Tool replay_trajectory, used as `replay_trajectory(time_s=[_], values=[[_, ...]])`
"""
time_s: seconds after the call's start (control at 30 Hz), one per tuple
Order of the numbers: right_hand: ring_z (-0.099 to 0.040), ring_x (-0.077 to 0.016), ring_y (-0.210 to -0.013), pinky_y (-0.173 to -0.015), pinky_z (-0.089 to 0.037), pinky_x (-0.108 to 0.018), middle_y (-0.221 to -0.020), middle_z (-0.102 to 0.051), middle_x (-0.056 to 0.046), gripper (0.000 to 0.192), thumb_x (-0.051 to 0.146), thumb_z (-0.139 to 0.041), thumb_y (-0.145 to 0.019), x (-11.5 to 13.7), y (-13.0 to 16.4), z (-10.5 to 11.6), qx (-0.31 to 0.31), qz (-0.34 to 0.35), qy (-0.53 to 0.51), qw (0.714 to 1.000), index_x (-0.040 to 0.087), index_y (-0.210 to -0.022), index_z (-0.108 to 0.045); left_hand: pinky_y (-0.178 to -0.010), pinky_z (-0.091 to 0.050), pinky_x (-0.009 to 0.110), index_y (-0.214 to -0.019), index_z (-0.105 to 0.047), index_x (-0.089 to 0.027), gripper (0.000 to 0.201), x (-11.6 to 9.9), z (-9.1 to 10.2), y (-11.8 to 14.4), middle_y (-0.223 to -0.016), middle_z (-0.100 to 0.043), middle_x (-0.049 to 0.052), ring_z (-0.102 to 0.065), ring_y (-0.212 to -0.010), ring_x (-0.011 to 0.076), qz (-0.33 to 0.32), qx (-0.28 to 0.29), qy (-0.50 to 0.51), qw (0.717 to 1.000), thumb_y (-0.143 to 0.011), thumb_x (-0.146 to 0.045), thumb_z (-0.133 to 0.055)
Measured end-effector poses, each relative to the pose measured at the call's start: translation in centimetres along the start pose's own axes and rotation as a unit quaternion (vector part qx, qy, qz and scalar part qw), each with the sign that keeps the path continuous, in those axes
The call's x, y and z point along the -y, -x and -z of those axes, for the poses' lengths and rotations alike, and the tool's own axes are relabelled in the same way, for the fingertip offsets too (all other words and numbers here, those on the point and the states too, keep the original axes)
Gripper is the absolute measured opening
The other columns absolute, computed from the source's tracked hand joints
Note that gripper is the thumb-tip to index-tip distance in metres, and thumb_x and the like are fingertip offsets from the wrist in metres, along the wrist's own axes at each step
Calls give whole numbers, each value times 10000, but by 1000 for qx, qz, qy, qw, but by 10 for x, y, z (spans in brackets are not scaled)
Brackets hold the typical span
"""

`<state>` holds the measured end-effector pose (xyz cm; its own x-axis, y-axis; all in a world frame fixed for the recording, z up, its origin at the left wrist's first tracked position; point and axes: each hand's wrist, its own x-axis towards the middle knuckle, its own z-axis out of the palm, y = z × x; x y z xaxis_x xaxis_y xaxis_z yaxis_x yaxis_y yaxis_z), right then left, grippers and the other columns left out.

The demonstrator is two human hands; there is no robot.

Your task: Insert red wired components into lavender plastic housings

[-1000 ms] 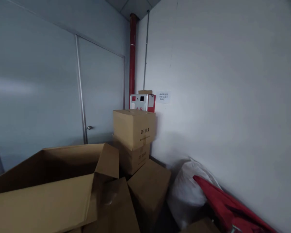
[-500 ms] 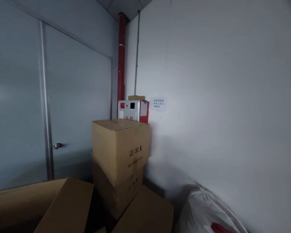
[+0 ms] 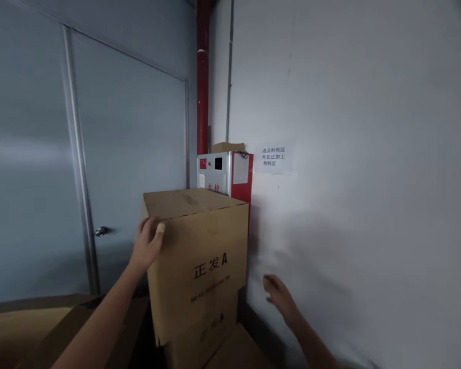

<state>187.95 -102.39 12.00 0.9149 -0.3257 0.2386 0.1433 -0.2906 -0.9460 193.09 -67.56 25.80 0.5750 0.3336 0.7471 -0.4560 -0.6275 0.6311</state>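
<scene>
Left hand grips top carton corner; right hand open, empty; carton closed.

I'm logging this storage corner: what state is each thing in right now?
Top cardboard box: shut, stacked on another box.
Lower box: shut, underneath, mostly hidden.
Door: closed.
Fire hydrant cabinet: closed, a small box on top.
Left hand: gripping the top box's upper left corner.
Right hand: open, blurred, touching nothing.
</scene>
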Motion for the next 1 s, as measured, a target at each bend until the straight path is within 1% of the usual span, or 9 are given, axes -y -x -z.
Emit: replay_trajectory(time_s=[0.07, 0.17, 0.23, 0.3, 0.37, 0.47, 0.63, 0.77, 1.0], values=[[-618, -184, -717, -555, -504, -291, -837, -649, -61, 281, 408, -505, -831, 24, -67, -6, 13, -6, -28, 999, 167, -934, -606, -883, -471, 411, -803, -626, -218, 321, -5, -14, -17, -942, -649, 87, -582, -990, 276, 20, -36, 0, 999, -658, -479, -509], [-614, -221, -861, -630, -491, -313, -968, -648, -87, 429, 502, -487, -776, 72, -156, -29, 11, 14, -71, 997, 180, -1048, -567, -656, -480, 317, -665, -582, -225, 290, -5, -18, -25, -654, -590, 22, -567, -710, 209, 50, -63, -16, 997, -669, -502, -498], [-600, -222, -872, -668, -476, -321, -973, -640, -91, 458, 530, -499, -746, 97, -197, -50, 8, 25, -99, 995, 182, -1038, -555, -561, -427, 275, -593, -540, -224, 299, -3, -15, -22, -553, -514, -9, -501, -608, 172, 64, -80, -29, 994, -664, -512, -497], [-582, -215, -855, -708, -456, -322, -933, -631, -78, 408, 493, -541, -709, 110, -219, -71, -4, 32, -126, 992, 187, -978, -550, -549, -401, 260, -572, -517, -224, 299, -3, -13, -18, -539, -482, -22, -466, -592, 154, 77, -99, -43, 991, -657, -510, -493], [-561, -197, -836, -738, -433, -309, -888, -612, -49, 318, 417, -561, -679, 110, -227, -87, -27, 38, -153, 987, 196, -906, -533, -578, -408, 256, -598, -527, -224, 289, -4, -12, -15, -573, -500, -22, -472, -623, 153, 89, -116, -58, 988, -661, -501, -474], [-528, -162, -772, -722, -405, -280, -804, -566, -1, 210, 342, -543, -655, 101, -224, -96, -57, 49, -189, 979, 207, -808, -497, -630, -426, 259, -645, -567, -221, 264, -9, -15, -12, -630, -549, -14, -503, -686, 161, 106, -136, -67, 983, -671, -465, -471], [-459, -128, -682, -669, -370, -265, -693, -483, 42, 178, 323, -557, -637, 93, -214, -90, -80, 72, -220, 970, 206, -723, -454, -672, -436, 283, -630, -598, -206, 176, -14, -19, -1, -654, -587, 0, -527, -712, 169, 98, -198, -39, 974, -668, -366, -533], [-451, -120, -675, -676, -372, -272, -694, -468, 46, 195, 340, -563, -638, 91, -201, -83, -86, 89, -224, 967, 206, -713, -443, -749, -458, 300, -647, -624, -209, 169, -8, -16, 13, -704, -643, 2, -571, -764, 172, 65, -225, -30, 972, -701, -348, -544], [-478, -142, -718, -704, -370, -313, -714, -506, 35, 227, 370, -634, -588, 85, -162, -69, -136, 75, -225, 962, 221, -692, -497, -806, -481, 299, -680, -633, -223, 171, -3, 3, 54, -796, -690, 0, -620, -823, 161, 10, -210, 7, 978, -802, -318, -558]])
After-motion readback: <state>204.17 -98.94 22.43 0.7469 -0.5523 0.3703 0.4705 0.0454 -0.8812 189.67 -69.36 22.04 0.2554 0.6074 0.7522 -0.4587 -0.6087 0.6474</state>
